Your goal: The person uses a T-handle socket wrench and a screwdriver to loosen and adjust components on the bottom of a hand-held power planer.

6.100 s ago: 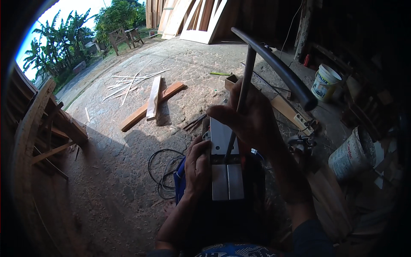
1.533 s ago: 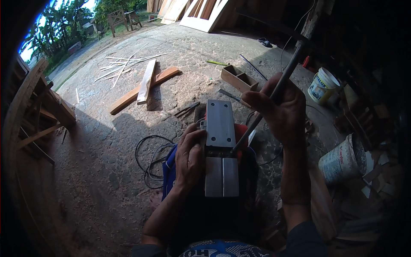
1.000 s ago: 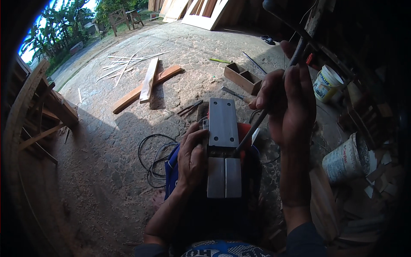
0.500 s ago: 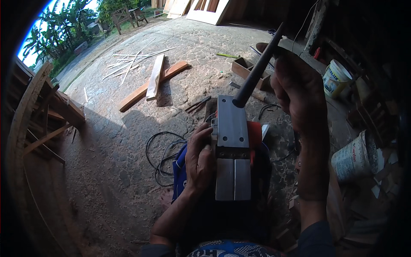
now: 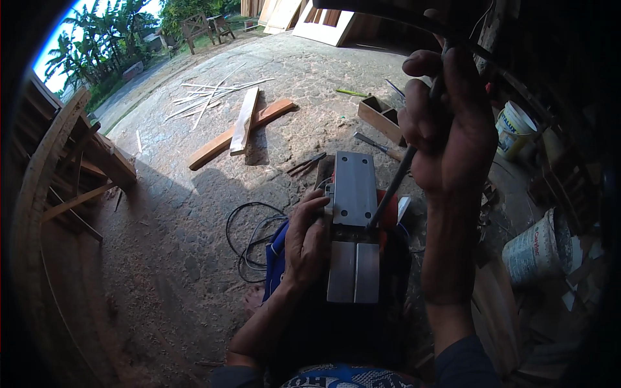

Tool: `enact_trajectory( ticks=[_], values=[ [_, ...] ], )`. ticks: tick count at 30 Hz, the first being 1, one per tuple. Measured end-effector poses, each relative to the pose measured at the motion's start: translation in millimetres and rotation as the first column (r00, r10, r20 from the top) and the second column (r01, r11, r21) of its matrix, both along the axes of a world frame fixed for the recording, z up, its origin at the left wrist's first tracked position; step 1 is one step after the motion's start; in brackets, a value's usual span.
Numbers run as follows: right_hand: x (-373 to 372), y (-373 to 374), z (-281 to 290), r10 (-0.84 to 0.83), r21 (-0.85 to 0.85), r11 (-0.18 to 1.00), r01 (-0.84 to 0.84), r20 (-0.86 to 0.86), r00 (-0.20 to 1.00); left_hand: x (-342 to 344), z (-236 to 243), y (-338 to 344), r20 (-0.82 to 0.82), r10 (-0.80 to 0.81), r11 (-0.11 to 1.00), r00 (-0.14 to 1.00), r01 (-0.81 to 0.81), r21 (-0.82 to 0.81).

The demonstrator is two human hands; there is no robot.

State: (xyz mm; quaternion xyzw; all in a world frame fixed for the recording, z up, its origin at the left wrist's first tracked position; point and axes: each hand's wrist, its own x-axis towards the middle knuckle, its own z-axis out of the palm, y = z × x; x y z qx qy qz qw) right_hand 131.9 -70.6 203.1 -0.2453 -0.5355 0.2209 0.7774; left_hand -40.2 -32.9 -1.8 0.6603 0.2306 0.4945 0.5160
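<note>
Steadying the upturned electric planer (image 5: 353, 226) on our lap, left hand (image 5: 305, 240) wrapped round its left side; right hand (image 5: 446, 126) fisted on a thin metal rod (image 5: 388, 194). Planer looks heavy, rigid, its sole slick: hold the body.

Electric planer (image 5: 352, 226) is turned sole-up, resting in the lap, centre-near in the scene. The sole is seen as two flat grey metal plates, long axis running near-to-far; the far plate is plain, the near plate is grooved down its middle. A gap is seen between the plates, where the cutter sits. Red-orange housing shows at the right edge, blue body at the left underneath. The planer is gripped on its left side. A long dark metal rod tool (image 5: 394, 184) is held tilted, upper end far-right and raised, lower tip set on the sole at the gap, right of centre.
</note>
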Motion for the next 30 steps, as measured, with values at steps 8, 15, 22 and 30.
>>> enact_trajectory(
  ticks=[8,15,22,30],
  values=[
    [-8,11,6,0.201,0.198,0.954,-0.223,0.128,0.971,1,4,-2,-0.024,0.02,0.999,1.0,-0.021,-0.047],
    [-10,13,-9,0.17,0.053,0.984,-0.171,0.006,0.985,-6,5,0,0.014,-0.029,0.999,0.999,0.028,0.026],
    [-24,14,-10,0.112,-0.005,0.994,-0.112,-0.072,0.991,-12,59,-3,-0.229,-0.069,0.964,0.971,0.123,0.234],
    [-10,-4,2,0.143,-0.226,0.972,-0.064,0.354,0.924,-2,49,9,-0.227,0.147,0.821,0.963,0.009,0.571]
  ],
)
